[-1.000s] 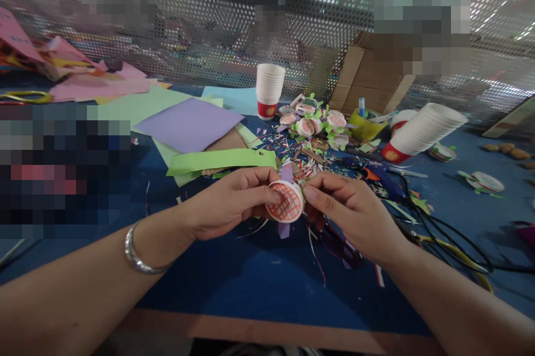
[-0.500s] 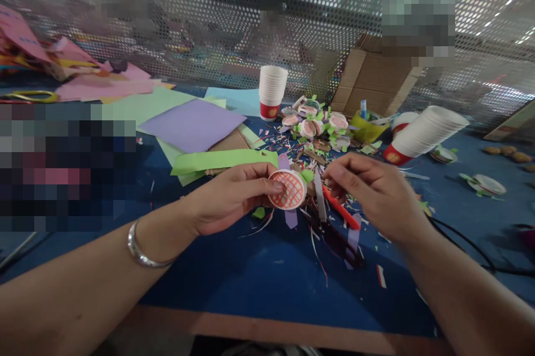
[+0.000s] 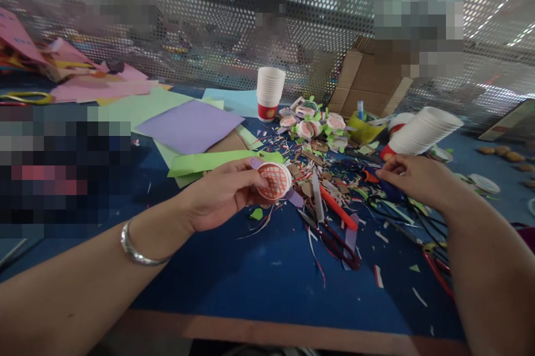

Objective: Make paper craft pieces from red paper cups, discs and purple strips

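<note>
My left hand (image 3: 228,191) pinches a small round paper disc (image 3: 275,181) with an orange-red grid drawn on its face and a white rim. Purple paper tabs (image 3: 295,198) stick out from the disc. To the right, my right hand (image 3: 413,180) has its fingers curled on a dark blue glue gun (image 3: 392,191) with an orange part near its front; the palm side is hidden. Dark-handled scissors (image 3: 340,244) and an orange-red stick-like tool (image 3: 339,208) lie between the hands among paper scraps.
Behind stand a paper cup stack (image 3: 271,94), a heap of decorated discs (image 3: 311,125) and a tipped cup stack (image 3: 430,130). Coloured sheets (image 3: 190,126) lie left. Red-handled scissors (image 3: 437,267) and a black cable (image 3: 418,214) are near my right forearm. Perforated metal (image 3: 200,27) closes the back.
My right hand has moved right, away from the disc, onto the glue gun. My left hand has shifted slightly left and turned the disc, showing its rim.
</note>
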The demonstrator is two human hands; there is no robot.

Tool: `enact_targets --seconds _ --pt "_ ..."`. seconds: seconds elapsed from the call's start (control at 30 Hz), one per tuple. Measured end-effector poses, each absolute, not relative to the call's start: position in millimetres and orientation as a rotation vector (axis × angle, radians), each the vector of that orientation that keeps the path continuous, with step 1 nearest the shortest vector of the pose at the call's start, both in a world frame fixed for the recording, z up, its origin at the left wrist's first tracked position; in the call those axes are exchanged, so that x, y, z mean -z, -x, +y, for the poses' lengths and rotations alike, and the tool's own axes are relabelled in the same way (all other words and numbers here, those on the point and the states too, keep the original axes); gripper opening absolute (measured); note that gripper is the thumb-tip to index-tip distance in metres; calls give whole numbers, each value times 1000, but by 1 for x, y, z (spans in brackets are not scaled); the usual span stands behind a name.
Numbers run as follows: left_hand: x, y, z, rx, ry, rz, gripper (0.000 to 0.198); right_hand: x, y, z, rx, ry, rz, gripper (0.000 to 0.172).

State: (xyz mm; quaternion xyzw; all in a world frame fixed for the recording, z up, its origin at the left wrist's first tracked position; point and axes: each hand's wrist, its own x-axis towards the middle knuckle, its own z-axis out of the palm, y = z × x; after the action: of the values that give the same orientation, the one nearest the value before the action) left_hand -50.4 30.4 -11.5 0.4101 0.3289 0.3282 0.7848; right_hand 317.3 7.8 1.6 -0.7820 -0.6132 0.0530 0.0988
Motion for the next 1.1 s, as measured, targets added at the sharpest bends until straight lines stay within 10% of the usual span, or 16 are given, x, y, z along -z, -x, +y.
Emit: enact_targets --seconds 0.33,1.1 --pt "15 52 32 -737 -863 728 9 4 -332 8 -169 2185 -1894 32" --pt "4 51 40 -1163 -612 735 13 16 -119 -5 -571 1357 -2524 10"
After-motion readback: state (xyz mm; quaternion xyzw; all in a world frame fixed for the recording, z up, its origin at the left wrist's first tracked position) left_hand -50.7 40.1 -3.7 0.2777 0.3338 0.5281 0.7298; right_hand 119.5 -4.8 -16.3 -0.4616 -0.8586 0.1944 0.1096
